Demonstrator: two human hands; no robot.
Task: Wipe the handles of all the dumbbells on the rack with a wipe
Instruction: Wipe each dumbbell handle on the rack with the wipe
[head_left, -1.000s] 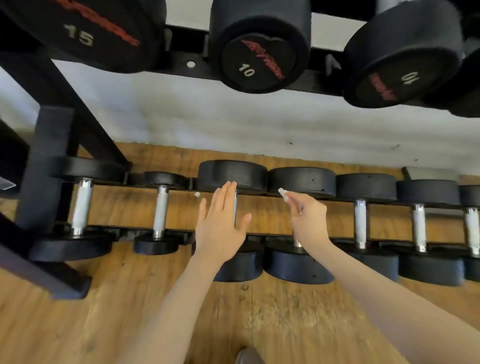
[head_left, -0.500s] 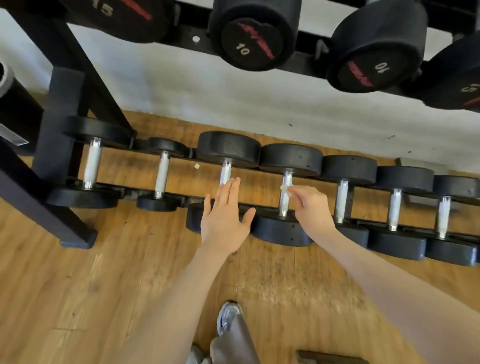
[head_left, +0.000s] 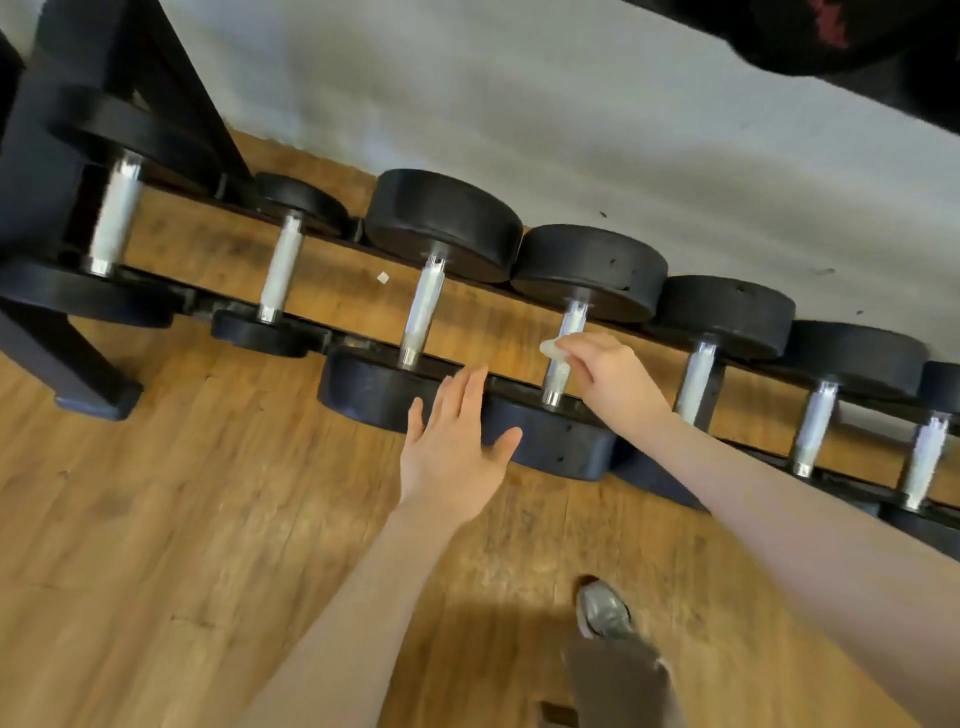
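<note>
While the right hand (head_left: 613, 376) pinches a small pale wipe (head_left: 555, 349) between thumb and fingertips, it holds that wipe against the chrome handle (head_left: 563, 358) of the 4th dumbbell from the left on the low rack (head_left: 52, 171). The wipe sits about midway along this handle, between the dumbbell's far black head (head_left: 592, 270) and its near head (head_left: 550, 436).

The left hand (head_left: 452, 447) is flat, fingers straight and together with the thumb spread, and holds nothing. It hovers over the near head of the 3rd dumbbell (head_left: 363, 389), just beside the near head of the 4th; whether the palm touches the rubber cannot be told.

7 dumbbells lie side by side in the bottom row, each with its handle running from a far head to a near head. The 3rd handle (head_left: 426, 306) stands bare just left of the wiped one, and the 5th handle (head_left: 696, 379) shows just beyond the right wrist. A tiny white scrap (head_left: 383, 277) lies on the wooden floor (head_left: 156, 519) between the 2nd and 3rd handles.

At the top right, part of a larger black dumbbell with red lettering (head_left: 831, 31) hangs on an upper tier. A grey shoe (head_left: 602, 608) and a trouser leg appear at the bottom.
</note>
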